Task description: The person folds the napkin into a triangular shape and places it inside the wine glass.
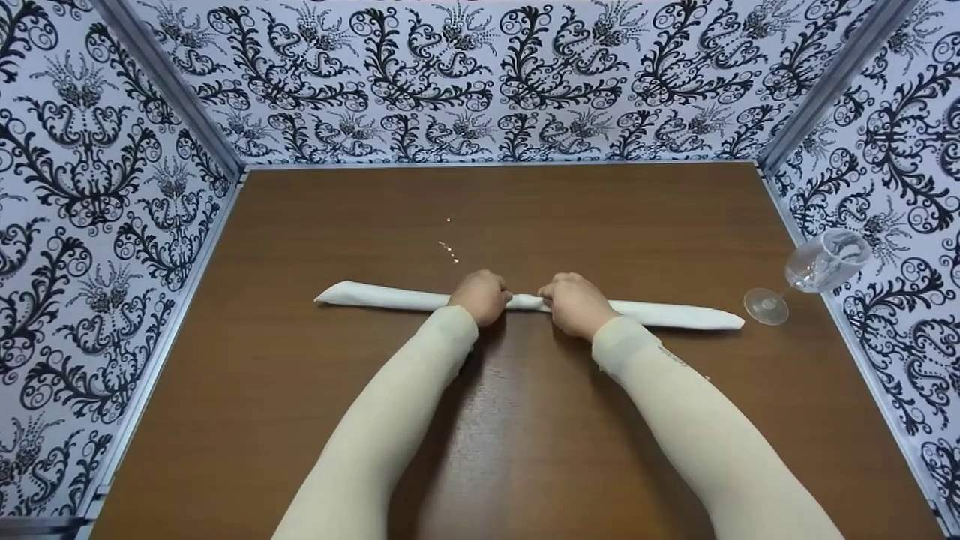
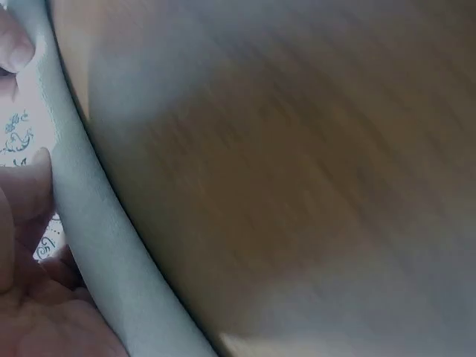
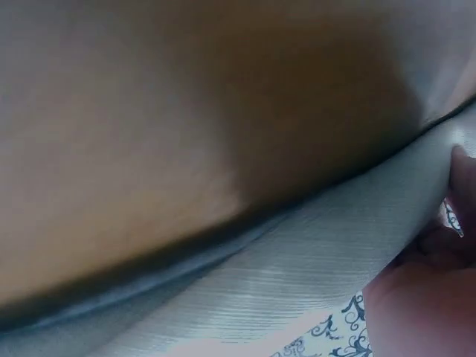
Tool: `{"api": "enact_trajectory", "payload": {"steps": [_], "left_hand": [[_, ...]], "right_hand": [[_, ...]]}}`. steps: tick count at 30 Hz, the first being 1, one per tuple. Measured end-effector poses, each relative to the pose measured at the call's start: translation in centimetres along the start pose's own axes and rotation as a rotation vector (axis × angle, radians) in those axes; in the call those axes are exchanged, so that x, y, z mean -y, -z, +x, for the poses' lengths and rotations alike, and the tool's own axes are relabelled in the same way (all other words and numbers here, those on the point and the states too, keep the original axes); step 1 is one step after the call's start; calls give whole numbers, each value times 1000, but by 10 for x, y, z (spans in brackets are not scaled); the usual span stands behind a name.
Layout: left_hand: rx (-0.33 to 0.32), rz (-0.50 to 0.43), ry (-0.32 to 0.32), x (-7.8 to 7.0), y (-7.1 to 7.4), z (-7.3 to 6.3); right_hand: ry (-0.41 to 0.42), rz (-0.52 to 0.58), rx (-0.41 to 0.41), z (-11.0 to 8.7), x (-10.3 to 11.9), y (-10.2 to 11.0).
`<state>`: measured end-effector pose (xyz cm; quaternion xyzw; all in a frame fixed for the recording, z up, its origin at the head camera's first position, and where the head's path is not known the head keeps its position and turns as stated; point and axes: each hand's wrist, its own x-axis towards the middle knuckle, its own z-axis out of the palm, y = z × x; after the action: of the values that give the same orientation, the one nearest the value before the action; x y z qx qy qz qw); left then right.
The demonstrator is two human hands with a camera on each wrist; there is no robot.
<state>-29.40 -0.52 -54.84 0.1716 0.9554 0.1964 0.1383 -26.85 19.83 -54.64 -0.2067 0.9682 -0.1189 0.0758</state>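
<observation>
A long white napkin [image 1: 390, 297], rolled into a thin tube, lies crosswise on the wooden table. My left hand [image 1: 481, 297] pinches the roll left of its middle. A short way to the right, my right hand [image 1: 576, 304] grips it as well, and a short stretch of the roll shows between the two. Seen from the left wrist, the thumb and fingers of the left hand [image 2: 37, 297] bear on the edge of the rolled napkin [image 2: 119, 230]. The right wrist view has the ribbed cloth roll [image 3: 297, 260] running up to the right hand [image 3: 424, 297].
A clear wine glass [image 1: 829, 261] stands at the table's right edge, beyond the roll's right end. Small bright specks [image 1: 448, 249] show on the brown tabletop [image 1: 337, 217] behind the left hand. Patterned panels [image 1: 450, 82] wall in the back and both sides.
</observation>
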Motion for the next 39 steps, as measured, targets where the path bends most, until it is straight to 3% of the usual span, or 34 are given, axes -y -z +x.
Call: {"api": "enact_trajectory", "payload": {"steps": [3, 8, 12, 16, 22, 32, 39], "left_hand": [[-35, -16, 15, -2, -2, 1], [-143, 125, -102, -8, -3, -7], [-142, 288, -178, -9, -2, -14], [-135, 349, -224, -6, -4, -16], [-172, 338, -215, -5, -7, -15], [-181, 279, -184, -4, -11, -14], [-129, 229, -139, -6, -7, -13]], "right_hand": [[-20, -13, -19, 0, 1, 1], [14, -56, -107, -2, 4, -5], [97, -193, -161, -8, 8, -9], [149, -299, -182, -15, 10, -12], [119, -243, -155, -16, 10, -16], [128, -252, -174, -15, 11, -15], [122, -201, -182, -11, 7, -14]]}}
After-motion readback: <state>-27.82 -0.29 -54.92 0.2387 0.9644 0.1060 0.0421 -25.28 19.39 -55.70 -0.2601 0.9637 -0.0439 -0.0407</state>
